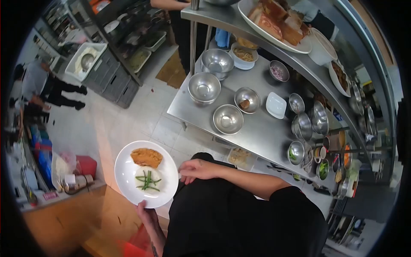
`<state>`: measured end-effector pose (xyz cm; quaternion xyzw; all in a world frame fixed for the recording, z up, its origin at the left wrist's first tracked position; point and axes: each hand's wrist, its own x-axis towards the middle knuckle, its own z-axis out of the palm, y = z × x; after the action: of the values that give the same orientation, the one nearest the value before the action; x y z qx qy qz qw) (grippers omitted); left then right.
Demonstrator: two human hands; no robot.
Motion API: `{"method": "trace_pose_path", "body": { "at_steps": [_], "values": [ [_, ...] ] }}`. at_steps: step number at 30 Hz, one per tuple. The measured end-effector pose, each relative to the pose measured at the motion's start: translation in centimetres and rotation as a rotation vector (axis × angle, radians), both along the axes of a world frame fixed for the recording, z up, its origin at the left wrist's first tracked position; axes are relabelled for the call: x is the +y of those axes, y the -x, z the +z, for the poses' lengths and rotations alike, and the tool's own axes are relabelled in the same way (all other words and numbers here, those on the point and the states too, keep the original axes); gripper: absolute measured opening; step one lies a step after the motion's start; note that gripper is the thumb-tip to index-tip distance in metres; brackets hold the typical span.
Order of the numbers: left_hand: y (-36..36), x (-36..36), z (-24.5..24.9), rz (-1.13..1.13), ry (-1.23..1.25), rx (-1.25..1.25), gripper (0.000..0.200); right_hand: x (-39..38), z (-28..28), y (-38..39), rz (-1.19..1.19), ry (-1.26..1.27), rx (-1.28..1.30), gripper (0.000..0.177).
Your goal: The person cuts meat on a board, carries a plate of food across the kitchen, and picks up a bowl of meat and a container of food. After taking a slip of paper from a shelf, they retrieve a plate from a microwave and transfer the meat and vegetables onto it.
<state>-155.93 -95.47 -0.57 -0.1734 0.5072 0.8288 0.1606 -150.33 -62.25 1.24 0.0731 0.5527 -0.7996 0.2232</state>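
My left hand (pixel 148 215) grips the lower rim of a round white plate (pixel 124 188), thumb on top. On the plate lie a golden breaded fillet (pixel 146 157) and a pale white mound (pixel 147 174), which may be rice or mash. Several green beans (pixel 147 182) are crossed over the mound. My right hand (pixel 198 169) is at the plate's right rim with its fingers curled together. What those fingers hold, if anything, is too small to make out. The plate is held up over the floor, left of my black shirt.
A steel table (pixel 195 109) to the right carries several metal bowls (pixel 228 119) and a small white dish (pixel 276 105). Above it, a steel shelf (pixel 274 45) bears a platter of meat (pixel 278 25). Grey crates (pixel 107 77) stand upper left. A person (pixel 38 83) is at far left; another stands behind the table.
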Motion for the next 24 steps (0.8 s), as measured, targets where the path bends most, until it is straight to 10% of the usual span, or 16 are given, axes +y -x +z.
{"method": "trace_pose_path", "body": {
  "at_steps": [9,24],
  "values": [
    [17.8,-2.5,-0.1,0.083,0.003,0.000,0.063,2.8,-0.8,18.6,-0.310,-0.210,0.052,0.027],
    [42.4,-16.5,-0.2,0.712,-0.220,0.002,0.057,-22.9,0.0,65.9,0.635,-0.476,0.253,0.026]
  ]
}}
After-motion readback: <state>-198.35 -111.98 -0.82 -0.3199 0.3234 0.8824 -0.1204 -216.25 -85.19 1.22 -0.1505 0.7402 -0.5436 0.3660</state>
